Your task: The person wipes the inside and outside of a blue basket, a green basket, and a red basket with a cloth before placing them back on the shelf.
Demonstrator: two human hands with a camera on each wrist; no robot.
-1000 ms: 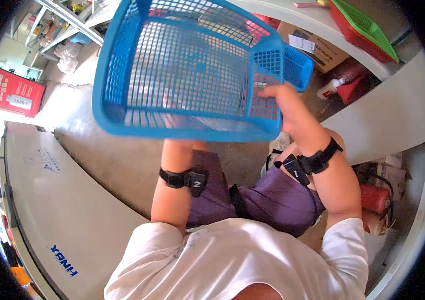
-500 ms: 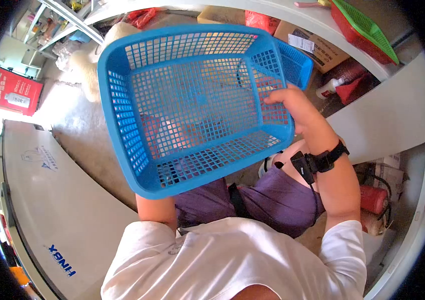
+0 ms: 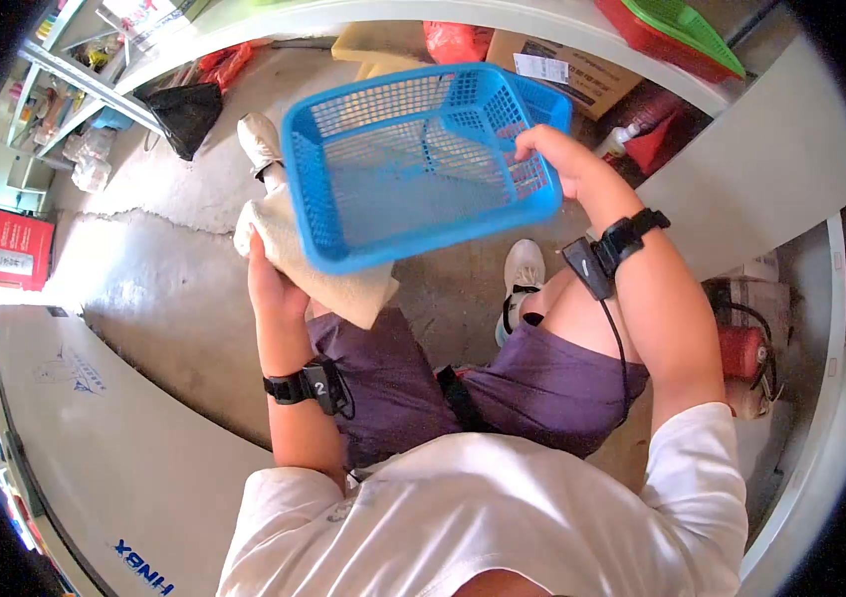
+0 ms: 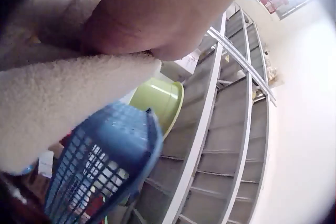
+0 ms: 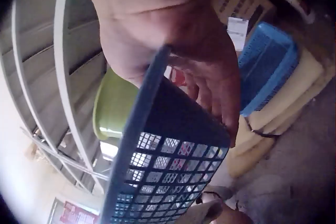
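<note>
Big blue basket point(image 3: 423, 244) up in front of me, twelve o'clock, tipped so I see inside. My right hand point(image 3: 560, 164) grips its side at basket's three o'clock, thumb inside, fingers outside. My left hand point(image 3: 279, 287) holds cream cloth point(image 3: 353, 296), thumb on top. Cloth near basket's seven o'clock corner; cannot tell if they touch. At basket's two o'clock: other blue basket point(image 5: 268, 69), then brown box point(image 3: 597, 85). Between nine and ten: black bag point(image 3: 184, 117).
</note>
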